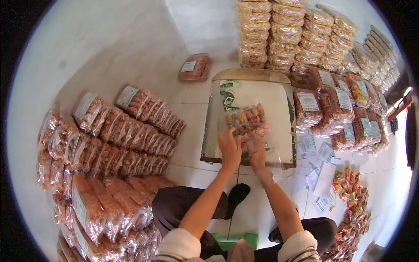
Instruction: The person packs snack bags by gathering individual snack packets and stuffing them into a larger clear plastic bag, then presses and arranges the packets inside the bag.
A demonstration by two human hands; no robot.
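A clear plastic bag of colourful wrapped snacks [247, 118] lies on a low white-topped table [273, 98] in front of me. At the bag's near left edge, my left hand [230, 147] is closed with its fingertips on the plastic. My right hand [256, 152], a little blurred, is closed at the near end of the same bag. Loose clear plastic spreads under and to the right of that hand. The fingertips of my right hand are partly hidden, and the print on the bag cannot be read.
Packed brown snack bags [126, 126] are stacked on the left. One labelled pack [195, 67] lies behind the table. Tall stacks of pale packs [253, 32] stand behind; labelled bags [327, 102] sit right. Paper labels [321, 174] and loose wrapped snacks [351, 209] cover floor tiles.
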